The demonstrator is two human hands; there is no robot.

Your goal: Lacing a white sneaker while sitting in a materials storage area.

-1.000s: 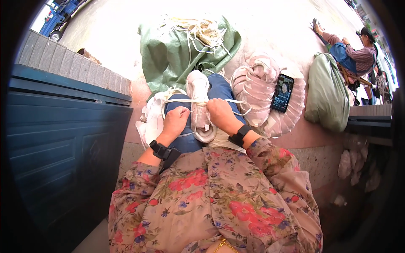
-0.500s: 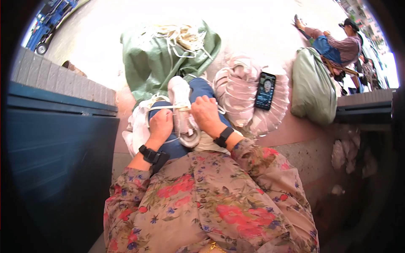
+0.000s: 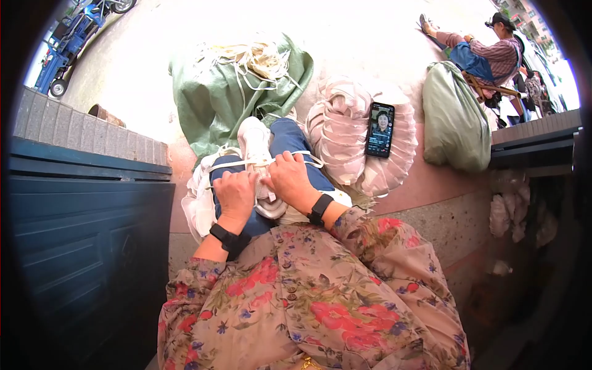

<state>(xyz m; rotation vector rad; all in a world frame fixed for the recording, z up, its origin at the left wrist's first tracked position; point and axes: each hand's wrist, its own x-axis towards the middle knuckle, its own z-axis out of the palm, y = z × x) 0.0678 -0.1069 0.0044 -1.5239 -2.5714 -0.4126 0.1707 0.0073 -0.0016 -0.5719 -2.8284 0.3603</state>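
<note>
Left hand [image 3: 236, 194] and right hand [image 3: 292, 182] have converged over the shoe [image 3: 253, 139], fingers curled, hold unclear; uneven tension could slacken adjacent lace [image 3: 230, 164].

We mark the floor as main carrier: washed-out pale ground [image 3: 364, 43] farther off, pinkish paving [image 3: 425, 169] nearer, then a speckled grey strip [image 3: 431, 216]. Directly on it we count a draped green sack [image 3: 206, 108], two ribbed pale-pink bundles [image 3: 339, 132] side by side, a full pale-green sack [image 3: 456, 117] and a blue vehicle [image 3: 71, 46]. Second carrier: blue-trousered lap [image 3: 287, 134], pale shoe [image 3: 253, 139] on it.
</note>
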